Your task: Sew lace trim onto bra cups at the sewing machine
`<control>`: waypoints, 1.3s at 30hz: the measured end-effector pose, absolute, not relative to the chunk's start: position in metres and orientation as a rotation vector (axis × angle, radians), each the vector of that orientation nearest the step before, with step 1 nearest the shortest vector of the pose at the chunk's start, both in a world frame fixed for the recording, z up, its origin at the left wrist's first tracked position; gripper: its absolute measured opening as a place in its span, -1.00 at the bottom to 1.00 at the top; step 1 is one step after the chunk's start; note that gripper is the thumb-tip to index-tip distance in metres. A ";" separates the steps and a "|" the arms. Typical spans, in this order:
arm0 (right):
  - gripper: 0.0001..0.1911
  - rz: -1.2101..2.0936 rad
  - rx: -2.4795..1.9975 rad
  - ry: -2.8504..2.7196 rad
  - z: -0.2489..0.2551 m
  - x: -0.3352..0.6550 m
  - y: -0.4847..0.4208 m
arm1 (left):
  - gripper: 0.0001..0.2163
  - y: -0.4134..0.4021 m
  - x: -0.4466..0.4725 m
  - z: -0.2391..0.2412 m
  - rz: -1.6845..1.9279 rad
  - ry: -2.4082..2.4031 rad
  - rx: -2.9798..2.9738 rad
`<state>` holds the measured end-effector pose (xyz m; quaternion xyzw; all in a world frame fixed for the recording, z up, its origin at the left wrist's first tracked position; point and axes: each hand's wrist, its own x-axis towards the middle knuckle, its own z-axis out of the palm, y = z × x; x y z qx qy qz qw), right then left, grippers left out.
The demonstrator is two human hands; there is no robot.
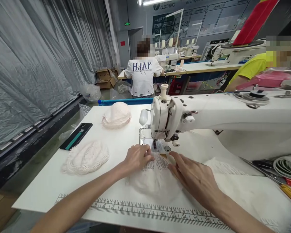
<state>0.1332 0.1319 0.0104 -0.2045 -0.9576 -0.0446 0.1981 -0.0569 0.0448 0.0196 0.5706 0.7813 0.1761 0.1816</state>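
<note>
A piece of sheer white lace fabric (155, 184) lies in front of the sewing machine's needle (155, 144), its upper edge close to the presser foot. My left hand (137, 158) pinches the lace at its upper left, with thumb and fingers closed. Along the right edge of the same piece rests my right hand (195, 178), its fingers stretched out and touching the fabric without gripping it. A small tan patch shows between the hands, too covered to name. The white sewing machine (189, 111) stands just beyond both hands.
Left on the table are a lace cup piece (87, 157), a pale pink cup piece (117, 115) and a black phone-like object (76, 136). A printed ruler (145, 208) runs along the front edge. Scissors (264, 170) lie right. Two other people sit beyond.
</note>
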 end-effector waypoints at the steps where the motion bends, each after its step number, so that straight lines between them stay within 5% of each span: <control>1: -0.78 -0.149 -0.495 -2.649 0.012 0.131 0.131 | -0.83 0.045 -0.057 0.020 0.497 2.209 1.620; 6: -0.80 0.039 -0.046 -2.681 0.010 0.118 0.118 | -0.83 0.049 -0.057 0.023 0.404 2.232 1.636; 17: -0.64 0.031 -0.059 -2.794 0.006 0.113 0.134 | -0.67 0.064 -0.068 0.027 0.197 2.324 1.688; 22: -0.49 0.005 -0.036 -2.756 0.006 0.108 0.140 | -0.88 0.056 -0.067 0.036 0.213 2.566 1.784; 26: -0.50 0.062 -0.040 -2.752 0.002 0.109 0.142 | -0.89 0.038 -0.051 0.026 0.504 2.319 2.221; 39: -0.65 -0.052 -0.141 -2.675 -0.011 0.109 0.159 | -0.91 0.052 -0.067 0.008 0.474 2.145 2.400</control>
